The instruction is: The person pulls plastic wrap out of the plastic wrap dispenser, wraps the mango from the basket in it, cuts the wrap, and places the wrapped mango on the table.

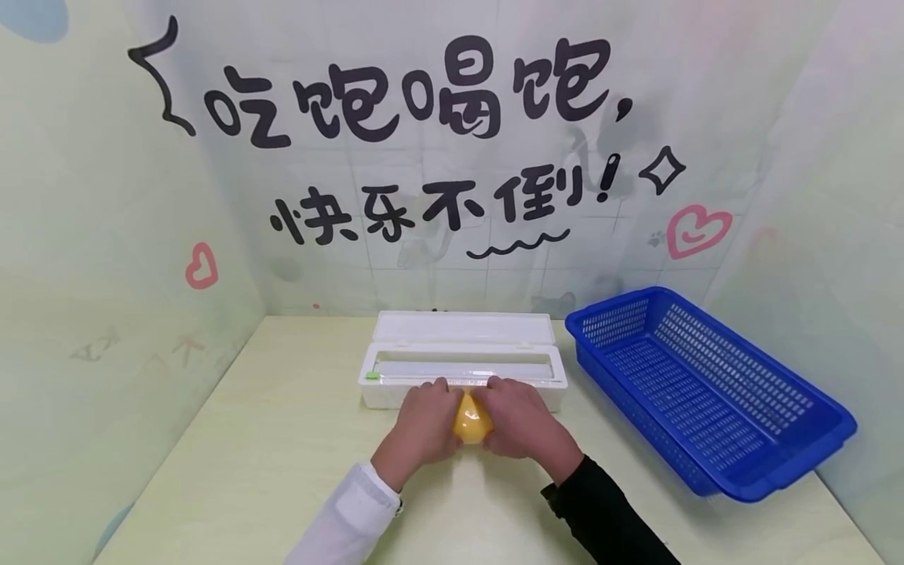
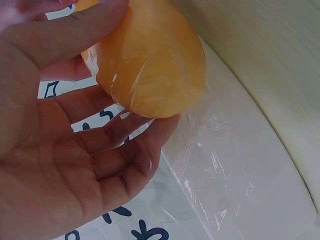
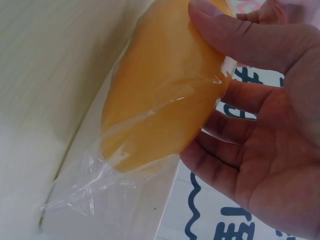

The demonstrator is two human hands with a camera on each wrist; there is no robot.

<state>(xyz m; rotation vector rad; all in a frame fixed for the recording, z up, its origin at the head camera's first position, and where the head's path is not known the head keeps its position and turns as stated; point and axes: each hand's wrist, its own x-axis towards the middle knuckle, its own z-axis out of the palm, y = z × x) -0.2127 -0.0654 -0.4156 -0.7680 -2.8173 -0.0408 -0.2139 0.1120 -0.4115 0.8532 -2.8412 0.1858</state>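
Both hands hold a smooth yellow-orange, mango-shaped fruit [image 1: 472, 422] between them, at the front of a white cling film dispenser [image 1: 384, 397]. My left hand [image 1: 428, 424] grips its left side, thumb on one face and fingers behind. From the right, my right hand [image 1: 521, 420] grips it the same way, its thumb [image 3: 207, 15] pressed on the surface. Clear cling film [image 2: 215, 175] lies wrinkled over the fruit and hangs past its end in both wrist views. The dispenser's lid [image 1: 462, 328] is tipped back, showing the film roll [image 1: 459, 369] inside.
To the right stands a blue plastic basket [image 1: 636, 424] with slotted walls, close to the right side wall. A small green slider [image 1: 372, 376] sits at the dispenser's left end. Behind the pale wooden table [image 1: 261, 439] rises a printed wall covering [image 1: 424, 165].
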